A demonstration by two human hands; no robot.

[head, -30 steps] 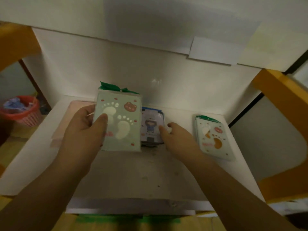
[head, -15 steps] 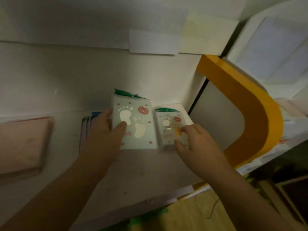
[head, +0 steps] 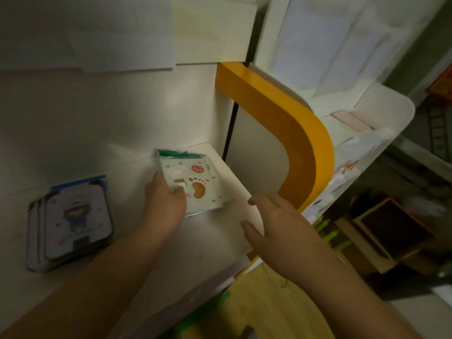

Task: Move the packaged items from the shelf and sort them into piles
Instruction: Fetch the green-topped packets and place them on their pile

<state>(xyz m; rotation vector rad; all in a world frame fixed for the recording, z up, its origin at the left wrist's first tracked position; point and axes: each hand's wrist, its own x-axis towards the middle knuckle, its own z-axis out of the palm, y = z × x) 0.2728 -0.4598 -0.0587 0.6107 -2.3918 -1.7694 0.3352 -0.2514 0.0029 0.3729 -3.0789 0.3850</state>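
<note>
Left hand [head: 166, 204] grips footprint packet [head: 193, 184] at its left edge, on white shelf [head: 210, 236] near right end. Right hand [head: 274, 231] open, fingers spread, hovers just right of packet, holds nothing. Blue packet pile [head: 71, 221] well left. Risk: one-edge grip on glossy wrap may slip; packet close to shelf's open right edge could slide off.
</note>
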